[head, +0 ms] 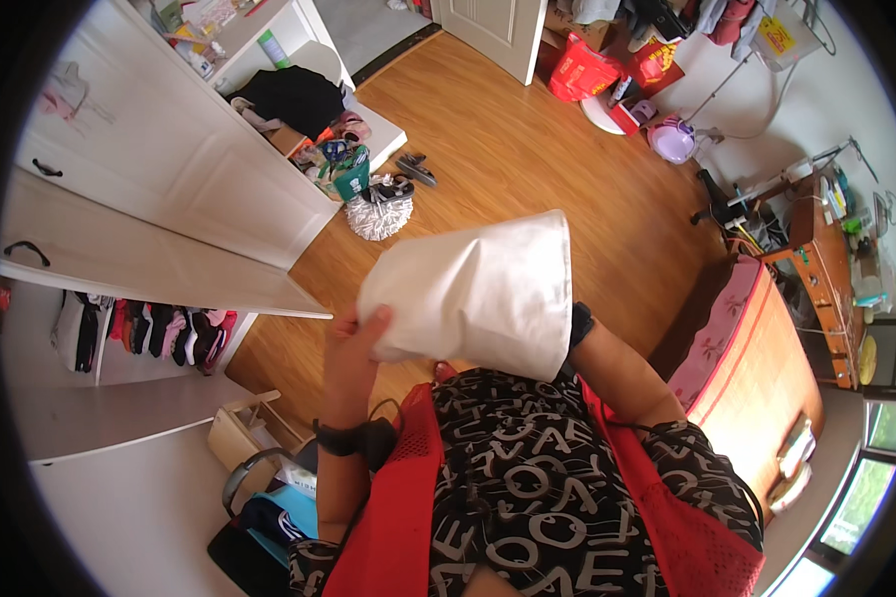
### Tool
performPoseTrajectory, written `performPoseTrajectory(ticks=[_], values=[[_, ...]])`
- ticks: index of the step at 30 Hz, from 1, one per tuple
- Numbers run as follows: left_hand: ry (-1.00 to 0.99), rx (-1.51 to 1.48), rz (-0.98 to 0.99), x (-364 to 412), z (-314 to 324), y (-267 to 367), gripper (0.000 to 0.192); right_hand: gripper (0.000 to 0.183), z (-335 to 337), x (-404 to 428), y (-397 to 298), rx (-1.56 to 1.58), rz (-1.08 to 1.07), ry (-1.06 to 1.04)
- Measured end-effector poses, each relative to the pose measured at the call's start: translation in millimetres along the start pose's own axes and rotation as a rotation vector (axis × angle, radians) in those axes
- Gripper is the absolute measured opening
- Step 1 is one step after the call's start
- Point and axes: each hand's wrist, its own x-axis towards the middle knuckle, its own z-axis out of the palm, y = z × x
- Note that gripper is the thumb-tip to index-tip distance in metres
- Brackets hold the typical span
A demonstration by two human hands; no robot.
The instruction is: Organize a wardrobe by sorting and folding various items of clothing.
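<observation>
A cream fabric storage bin or bag [470,291], rounded at its left end and with a seamed rim at its right, is held up in front of my body. My left hand [362,332] grips its left end, the thumb lying on the outside and the fingers behind. My right forearm reaches up to the rimmed end, where a dark band circles the wrist. The right hand itself is hidden, inside or behind the fabric, so its grip cannot be seen.
An open wardrobe [149,336] with hanging clothes stands at the left. A mop head [379,213] and sandals [417,170] lie on the wooden floor [478,134]. A bed [761,358] and a wooden desk [829,291] are at the right. Red bags [582,69] sit near the door [493,30].
</observation>
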Motion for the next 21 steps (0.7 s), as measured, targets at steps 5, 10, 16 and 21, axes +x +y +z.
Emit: performPoseTrajectory(ticks=[5,10,16,21], values=[[0.159,-0.289,0.251,7,-17,11,0.023,0.046,31,-14,-29,-0.039,-0.022,-0.179],[0.198,-0.312,0.242,9,-11,13,0.023,0.04,30,-8,-20,0.143,0.157,0.296],[0.229,-0.013,0.301,17,-31,6,0.024,0.043,31,-6,-28,0.131,0.092,0.319],[0.342,0.184,0.285,19,-39,-5,0.024,0.046,16,-13,-36,-0.194,0.04,0.203]])
